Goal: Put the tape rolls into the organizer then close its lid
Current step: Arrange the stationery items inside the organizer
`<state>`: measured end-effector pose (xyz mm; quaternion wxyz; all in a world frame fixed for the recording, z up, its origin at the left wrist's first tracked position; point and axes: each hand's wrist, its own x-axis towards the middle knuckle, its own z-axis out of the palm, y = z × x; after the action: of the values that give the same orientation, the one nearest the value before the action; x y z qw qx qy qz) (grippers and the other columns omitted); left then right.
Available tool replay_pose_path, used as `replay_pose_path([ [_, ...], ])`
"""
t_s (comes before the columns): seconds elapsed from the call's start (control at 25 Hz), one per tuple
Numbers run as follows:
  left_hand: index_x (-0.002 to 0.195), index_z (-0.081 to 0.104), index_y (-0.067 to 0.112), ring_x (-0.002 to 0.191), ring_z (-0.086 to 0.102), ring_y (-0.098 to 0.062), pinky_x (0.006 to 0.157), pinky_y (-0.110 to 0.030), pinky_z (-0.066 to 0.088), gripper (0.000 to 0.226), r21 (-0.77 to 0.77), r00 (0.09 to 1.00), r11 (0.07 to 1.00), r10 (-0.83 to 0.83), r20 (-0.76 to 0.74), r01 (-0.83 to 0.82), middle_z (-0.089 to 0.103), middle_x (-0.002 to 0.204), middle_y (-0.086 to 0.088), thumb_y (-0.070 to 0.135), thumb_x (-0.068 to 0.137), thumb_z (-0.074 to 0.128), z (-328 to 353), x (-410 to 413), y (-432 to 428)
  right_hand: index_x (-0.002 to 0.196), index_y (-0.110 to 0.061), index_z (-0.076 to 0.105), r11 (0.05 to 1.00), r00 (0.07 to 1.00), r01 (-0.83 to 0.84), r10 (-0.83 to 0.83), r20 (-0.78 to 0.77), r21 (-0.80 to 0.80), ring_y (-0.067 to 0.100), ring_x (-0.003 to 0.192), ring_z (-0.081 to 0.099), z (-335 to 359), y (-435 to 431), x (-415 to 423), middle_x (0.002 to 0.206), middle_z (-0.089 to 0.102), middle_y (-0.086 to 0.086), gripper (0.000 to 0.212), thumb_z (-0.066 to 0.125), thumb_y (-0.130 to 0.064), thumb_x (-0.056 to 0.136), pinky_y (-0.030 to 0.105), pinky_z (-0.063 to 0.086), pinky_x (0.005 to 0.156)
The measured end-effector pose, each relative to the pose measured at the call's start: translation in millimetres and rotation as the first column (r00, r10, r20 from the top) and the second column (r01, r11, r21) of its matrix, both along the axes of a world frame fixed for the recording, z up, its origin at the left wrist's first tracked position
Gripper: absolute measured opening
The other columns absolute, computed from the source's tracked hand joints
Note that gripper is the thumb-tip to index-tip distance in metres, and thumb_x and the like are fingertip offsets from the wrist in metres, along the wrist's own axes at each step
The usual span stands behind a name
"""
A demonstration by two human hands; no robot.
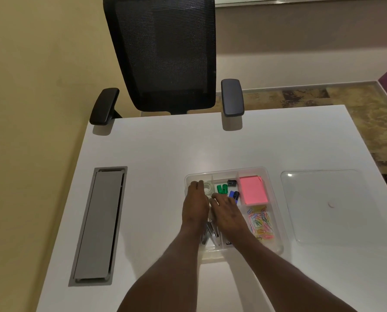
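Hands: left hand (pixel 196 207) and right hand (pixel 227 209) lay loosely spread, side by side, pinching nothing visible.
Tape: clear roll (pixel 208 188) sat in organizer (pixel 276 233) far-left compartment, touching left fingertips.
Lid (pixel 327 203): flat on bench (pixel 154 154), right, nearer right hand.

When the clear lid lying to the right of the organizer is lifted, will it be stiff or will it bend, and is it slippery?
The clear lid looks thin and broad, so it probably flexes slightly and feels light. Its glossy surface on the smooth white table suggests it may slide when pushed; lifting at an edge seems safer.
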<state>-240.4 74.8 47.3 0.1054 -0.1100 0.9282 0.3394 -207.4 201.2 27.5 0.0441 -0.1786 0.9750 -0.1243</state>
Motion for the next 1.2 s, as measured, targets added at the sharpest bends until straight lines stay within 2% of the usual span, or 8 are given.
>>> replay_pose_path([
  [0.16,0.139,0.053,0.006,0.128,0.06,-0.032,0.105,-0.038,0.052,0.033,0.004,0.977,0.997,0.08,0.196,-0.083,0.055,0.145,-0.016,0.008,0.109,0.039,-4.0,-18.6,6.6,0.121,0.002,0.069,0.981,0.998,0.045,-0.051,-0.031,-0.187,0.037,0.121,0.065,-3.7,1.3,4.0,0.128,0.068,0.022,0.039,0.079,-0.007,0.085,0.048,0.053,0.104],
  [0.32,0.134,0.062,-0.002,0.128,0.065,-0.035,0.108,-0.039,0.054,0.032,-0.026,0.96,0.999,0.045,0.276,-0.04,0.061,0.141,-0.021,0.009,0.105,0.052,-7.9,-31.4,9.0,0.124,0.001,0.066,0.977,1.0,0.027,-0.028,-0.003,-0.211,0.034,0.12,0.064,-5.7,0.6,1.3,0.129,0.066,0.021,0.035,0.073,-0.011,0.091,0.044,0.052,0.106],
  [0.48,0.119,0.07,-0.005,0.118,0.07,-0.035,0.095,-0.036,0.057,0.026,0.07,0.952,0.988,0.113,0.285,-0.138,0.072,0.128,-0.022,0.008,0.099,0.061,-10.1,-34.8,9.8,0.129,-0.002,0.062,0.971,0.995,0.083,-0.067,0.079,-0.224,0.029,0.122,0.06,-5.6,-0.1,-3.7,0.133,0.063,0.017,0.036,0.067,-0.011,0.095,0.039,0.048,0.108],
  [0.64,0.12,0.071,-0.005,0.12,0.069,-0.036,0.097,-0.037,0.054,0.027,0.09,0.959,0.988,0.094,0.268,-0.123,0.072,0.129,-0.022,0.008,0.099,0.061,-7.5,-29.9,7.2,0.131,-0.003,0.061,0.961,0.989,0.116,-0.088,0.119,-0.251,0.029,0.124,0.058,-1.7,-2.1,-2.8,0.134,0.062,0.017,0.039,0.068,-0.009,0.093,0.038,0.045,0.111],
  [0.8,0.126,0.066,-0.006,0.124,0.066,-0.036,0.102,-0.038,0.053,0.029,0.078,0.959,0.991,0.087,0.27,-0.112,0.068,0.133,-0.023,0.008,0.102,0.056,-6.3,-20.6,9.6,0.116,-0.003,0.067,0.949,0.991,0.114,-0.09,0.096,-0.294,0.03,0.108,0.062,4.5,-0.5,-4.3,0.117,0.067,0.017,0.023,0.061,-0.003,0.094,0.041,0.051,0.098],
  [0.96,0.121,0.067,-0.006,0.119,0.068,-0.036,0.098,-0.037,0.054,0.027,0.081,0.965,0.992,0.077,0.25,-0.1,0.07,0.127,-0.023,0.002,0.1,0.052,-4.0,-13.2,6.0,0.117,-0.003,0.066,0.96,0.995,0.079,-0.059,0.08,-0.269,0.029,0.109,0.062,3.9,-2.5,-3.6,0.119,0.066,0.016,0.022,0.057,-0.005,0.098,0.038,0.048,0.098],
  [1.08,0.123,0.066,-0.002,0.117,0.069,-0.034,0.103,-0.042,0.057,0.026,0.11,0.97,0.988,0.086,0.225,-0.113,0.069,0.126,-0.02,0.004,0.102,0.052,1.5,-7.3,5.6,0.125,-0.002,0.064,0.968,0.993,0.088,-0.066,0.103,-0.234,0.032,0.117,0.062,8.1,-5.8,0.4,0.127,0.065,0.018,0.034,0.069,-0.008,0.092,0.041,0.048,0.105],
  [1.2,0.13,0.062,0.002,0.122,0.066,-0.033,0.108,-0.044,0.055,0.029,0.112,0.979,0.99,0.068,0.193,-0.091,0.064,0.132,-0.017,0.004,0.103,0.053,6.6,-1.5,4.6,0.117,0.006,0.07,0.975,0.998,0.063,-0.06,0.019,-0.212,0.04,0.11,0.071,4.1,-4.9,13.1,0.119,0.071,0.026,0.056,0.092,-0.002,0.066,0.047,0.059,0.094],
])
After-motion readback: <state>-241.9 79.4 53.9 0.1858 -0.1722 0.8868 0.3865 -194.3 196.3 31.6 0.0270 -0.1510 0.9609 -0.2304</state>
